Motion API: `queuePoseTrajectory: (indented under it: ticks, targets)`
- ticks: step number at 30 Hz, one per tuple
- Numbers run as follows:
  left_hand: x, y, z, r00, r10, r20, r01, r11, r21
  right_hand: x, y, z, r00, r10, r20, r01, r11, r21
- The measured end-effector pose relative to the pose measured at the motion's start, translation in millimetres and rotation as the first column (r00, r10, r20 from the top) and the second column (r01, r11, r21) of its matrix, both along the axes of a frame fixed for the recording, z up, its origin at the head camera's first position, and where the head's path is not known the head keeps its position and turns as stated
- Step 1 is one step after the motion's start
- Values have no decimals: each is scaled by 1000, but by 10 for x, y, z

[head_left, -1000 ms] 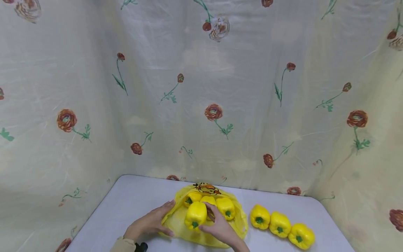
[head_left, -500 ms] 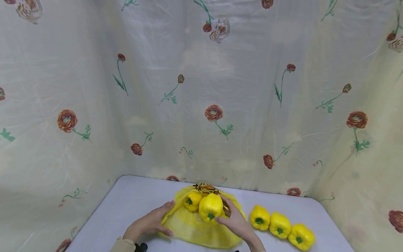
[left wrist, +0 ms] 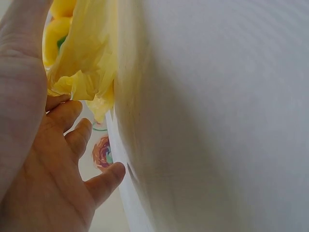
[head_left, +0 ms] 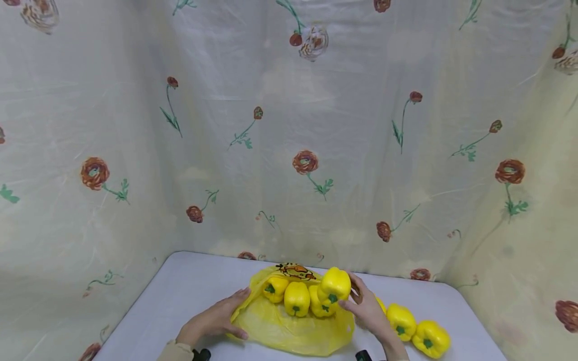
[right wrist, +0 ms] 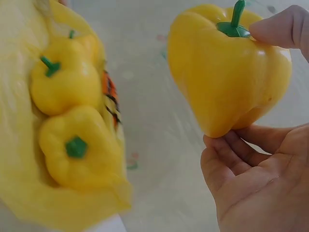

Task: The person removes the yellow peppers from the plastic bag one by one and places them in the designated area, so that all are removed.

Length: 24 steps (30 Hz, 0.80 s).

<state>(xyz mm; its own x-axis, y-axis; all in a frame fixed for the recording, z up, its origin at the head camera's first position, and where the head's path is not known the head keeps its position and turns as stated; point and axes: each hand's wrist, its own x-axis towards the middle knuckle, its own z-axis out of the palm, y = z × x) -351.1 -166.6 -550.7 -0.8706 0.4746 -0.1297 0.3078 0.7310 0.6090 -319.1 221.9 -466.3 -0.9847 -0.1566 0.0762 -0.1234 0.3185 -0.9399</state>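
Above the right end of the yellow plastic bag (head_left: pixel 289 336), my right hand (head_left: pixel 368 308) grips a yellow bell pepper (head_left: pixel 334 284). In the right wrist view the thumb presses near the green stem of this bell pepper (right wrist: pixel 227 72), and the fingertips support its opposite end. Three more bell peppers (head_left: pixel 296 299) sit side by side inside the bag's wide mouth, the rightmost partly covered by the held one. My left hand (head_left: pixel 221 316) rests at the bag's left edge, fingers spread and touching the plastic. Loosely bent fingers (left wrist: pixel 77 137) of it show in the left wrist view.
To the right of the bag, three bell peppers (head_left: pixel 401 322) lie in a row on the white table (head_left: pixel 203 278); my right hand partly hides the nearest. A flower-printed curtain (head_left: pixel 289 200) surrounds the table at the back and sides.
My right hand has carried the gripped bell pepper rightward and upward across the bag, uncovering the peppers inside. The left hand has stayed at the bag's edge.
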Motion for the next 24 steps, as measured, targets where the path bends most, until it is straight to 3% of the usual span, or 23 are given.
queuePoseTrajectory:
  ticks: [7, 14, 24]
  targets:
    - [-17, -7, -23, 1000, -1, 3, 1, 1000, -1, 24, 365, 76, 998, -56, 14, 56, 998, 0]
    - [-9, -5, -33, 1000, 8, 19, -8, 1000, -2, 93, 688, 111, 987, -138, 84, 137, 990, 20]
    - [2, 16, -5, 1000, -1, 10, 1, 1000, -3, 170, 1066, 122, 974, -197, 110, 202, 979, -35]
